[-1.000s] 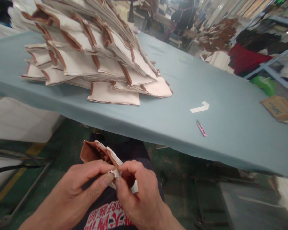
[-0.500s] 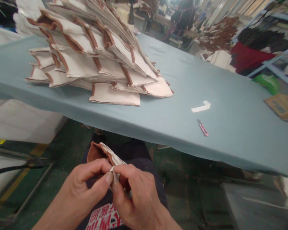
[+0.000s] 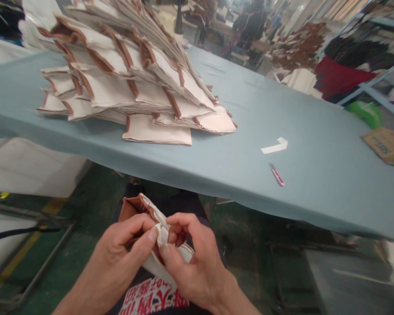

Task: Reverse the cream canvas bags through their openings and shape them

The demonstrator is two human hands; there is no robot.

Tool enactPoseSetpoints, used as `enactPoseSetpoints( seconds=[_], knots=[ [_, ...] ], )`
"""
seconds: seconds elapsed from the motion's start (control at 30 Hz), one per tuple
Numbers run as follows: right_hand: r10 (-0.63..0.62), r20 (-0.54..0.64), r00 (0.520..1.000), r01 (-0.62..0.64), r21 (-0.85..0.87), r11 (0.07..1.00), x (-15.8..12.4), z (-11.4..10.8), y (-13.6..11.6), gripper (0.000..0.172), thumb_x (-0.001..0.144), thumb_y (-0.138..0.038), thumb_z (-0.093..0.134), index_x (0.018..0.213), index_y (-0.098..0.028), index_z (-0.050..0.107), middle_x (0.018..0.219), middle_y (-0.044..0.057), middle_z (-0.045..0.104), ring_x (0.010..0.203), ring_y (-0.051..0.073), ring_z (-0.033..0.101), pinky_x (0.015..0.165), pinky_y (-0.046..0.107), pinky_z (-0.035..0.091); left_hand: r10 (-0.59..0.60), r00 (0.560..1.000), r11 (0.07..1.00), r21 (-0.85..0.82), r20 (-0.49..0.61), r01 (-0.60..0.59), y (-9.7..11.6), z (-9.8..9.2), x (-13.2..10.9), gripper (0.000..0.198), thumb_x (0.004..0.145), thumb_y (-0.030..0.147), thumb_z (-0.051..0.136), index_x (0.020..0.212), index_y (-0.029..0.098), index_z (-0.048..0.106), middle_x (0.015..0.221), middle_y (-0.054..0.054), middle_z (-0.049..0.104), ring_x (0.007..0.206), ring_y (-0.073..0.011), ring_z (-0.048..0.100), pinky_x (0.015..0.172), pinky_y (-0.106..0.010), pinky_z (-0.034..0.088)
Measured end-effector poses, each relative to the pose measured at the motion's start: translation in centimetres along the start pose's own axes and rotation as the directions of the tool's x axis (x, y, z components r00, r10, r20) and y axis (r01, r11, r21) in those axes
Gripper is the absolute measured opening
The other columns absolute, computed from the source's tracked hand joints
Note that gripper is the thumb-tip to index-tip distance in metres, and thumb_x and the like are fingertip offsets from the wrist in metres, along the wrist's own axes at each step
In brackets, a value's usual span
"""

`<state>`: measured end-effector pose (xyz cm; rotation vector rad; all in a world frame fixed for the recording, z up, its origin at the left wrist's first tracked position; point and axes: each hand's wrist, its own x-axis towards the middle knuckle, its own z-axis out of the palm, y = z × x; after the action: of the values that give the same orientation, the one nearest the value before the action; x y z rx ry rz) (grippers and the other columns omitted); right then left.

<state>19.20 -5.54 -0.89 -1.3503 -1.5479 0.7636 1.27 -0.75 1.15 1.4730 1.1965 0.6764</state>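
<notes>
Both forearms reach in low, left hand (image 3: 118,249) and right hand (image 3: 197,262) angled inward, thumbs near each other over the lap (image 3: 177,203). Counter (image 3: 331,166) edge runs just beyond the grip. On it: cloth pile (image 3: 118,89) ahead-left, white strip (image 3: 274,146) and pink snips (image 3: 277,175) ahead-right, well apart from the fingers. Grip: left thumb and forefinger pinched on the white edge of the brown-and-white piece (image 3: 129,209), right hand clamped alongside, thumb on top; piece sits between both hands.
</notes>
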Motion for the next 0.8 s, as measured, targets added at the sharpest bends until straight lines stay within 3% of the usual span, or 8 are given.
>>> enactPoseSetpoints(
  seconds=[0.13, 0.2, 0.27, 0.4, 0.53, 0.6, 0.7, 0.8],
  knots=[
    [-0.204, -0.007, 0.979, 0.204, -0.011, 0.979, 2.3, -1.8, -0.5, 0.021, 0.105, -0.039, 0.068, 0.118, -0.022, 0.067, 0.107, 0.008, 0.082, 0.097, 0.023, 0.080, 0.088, 0.036, 0.064, -0.033, 0.987, 0.996, -0.090, -0.158, 0.019, 0.5, 0.5, -0.3, 0.041, 0.099, 0.044, 0.061, 0.064, 0.025, 0.056, 0.056, 0.006, 0.057, 0.051, -0.0128, 0.051, 0.052, -0.022, 0.042],
    [-0.273, 0.040, 0.961, 0.272, 0.045, 0.961, 3.5, -2.1, -0.7, 0.023, 0.109, -0.041, 0.068, 0.122, -0.022, 0.067, 0.117, 0.010, 0.083, 0.111, 0.024, 0.080, 0.099, 0.037, 0.064, 0.003, 0.988, 0.996, -0.091, -0.156, -0.017, 0.6, 0.4, -0.1, 0.040, 0.097, 0.042, 0.063, 0.063, 0.025, 0.050, 0.055, 0.007, 0.054, 0.050, -0.0119, 0.049, 0.051, -0.022, 0.040],
    [-0.309, 0.116, 0.944, 0.299, 0.092, 0.950, 4.6, -2.0, -0.8, 0.023, 0.112, -0.043, 0.065, 0.123, -0.022, 0.068, 0.123, 0.010, 0.083, 0.117, 0.023, 0.079, 0.104, 0.037, 0.062, 0.057, 0.996, 0.993, -0.104, -0.066, -0.064, 0.6, -0.2, 0.3, 0.039, 0.095, 0.041, 0.065, 0.062, 0.025, 0.051, 0.055, 0.007, 0.054, 0.049, -0.0112, 0.049, 0.049, -0.021, 0.040],
    [-0.340, 0.236, 0.910, 0.327, 0.094, 0.940, 6.2, -1.7, -0.8, 0.050, 0.120, -0.064, 0.042, 0.121, -0.023, 0.070, 0.114, 0.008, 0.083, 0.106, 0.023, 0.079, 0.099, 0.038, 0.062, 0.102, 0.971, 0.991, -0.107, 0.214, -0.080, 0.9, -2.3, 0.8, 0.038, 0.101, 0.042, 0.066, 0.068, 0.022, 0.066, 0.061, 0.003, 0.066, 0.053, -0.0126, 0.058, 0.051, -0.019, 0.046],
    [-0.390, 0.294, 0.873, 0.380, 0.093, 0.920, 7.4, -2.3, -0.6, 0.073, 0.119, -0.075, 0.022, 0.107, -0.024, 0.071, 0.086, 0.002, 0.076, 0.084, 0.021, 0.071, 0.105, 0.044, 0.055, 0.104, 0.965, 0.995, -0.034, 0.242, -0.099, 1.0, -3.7, 0.8, 0.047, 0.107, 0.052, 0.064, 0.072, 0.022, 0.070, 0.067, 0.003, 0.067, 0.059, -0.0126, 0.058, 0.055, -0.017, 0.048],
    [-0.425, 0.327, 0.844, 0.424, 0.078, 0.902, 7.9, -2.6, -0.5, 0.073, 0.118, -0.078, 0.026, 0.094, -0.024, 0.069, 0.078, 0.000, 0.071, 0.075, 0.019, 0.066, 0.105, 0.044, 0.052, 0.105, 0.961, 0.994, -0.013, 0.257, -0.105, 0.9, -3.8, 0.9, 0.049, 0.107, 0.055, 0.064, 0.073, 0.021, 0.071, 0.067, 0.003, 0.065, 0.060, -0.0130, 0.057, 0.055, -0.017, 0.049],
    [-0.460, 0.362, 0.811, 0.473, 0.058, 0.879, 8.3, -2.7, -0.5, 0.068, 0.112, -0.081, 0.050, 0.075, -0.024, 0.057, 0.069, -0.004, 0.060, 0.068, 0.016, 0.057, 0.090, 0.039, 0.047, 0.136, 0.951, 0.991, -0.029, 0.278, -0.133, 0.9, -3.6, 1.3, 0.051, 0.107, 0.057, 0.063, 0.071, 0.021, 0.067, 0.065, 0.004, 0.061, 0.059, -0.0119, 0.053, 0.054, -0.016, 0.046],
    [-0.385, 0.457, 0.802, 0.389, 0.091, 0.917, 8.6, -2.6, -0.6, 0.066, 0.107, -0.077, 0.063, 0.071, -0.025, 0.046, 0.065, -0.007, 0.046, 0.064, 0.014, 0.045, 0.075, 0.035, 0.037, 0.188, 0.932, 0.982, -0.083, 0.309, -0.170, 0.9, -3.5, 1.4, 0.051, 0.109, 0.054, 0.061, 0.071, 0.021, 0.065, 0.066, 0.006, 0.057, 0.059, -0.0107, 0.047, 0.054, -0.015, 0.042]
  ],
)
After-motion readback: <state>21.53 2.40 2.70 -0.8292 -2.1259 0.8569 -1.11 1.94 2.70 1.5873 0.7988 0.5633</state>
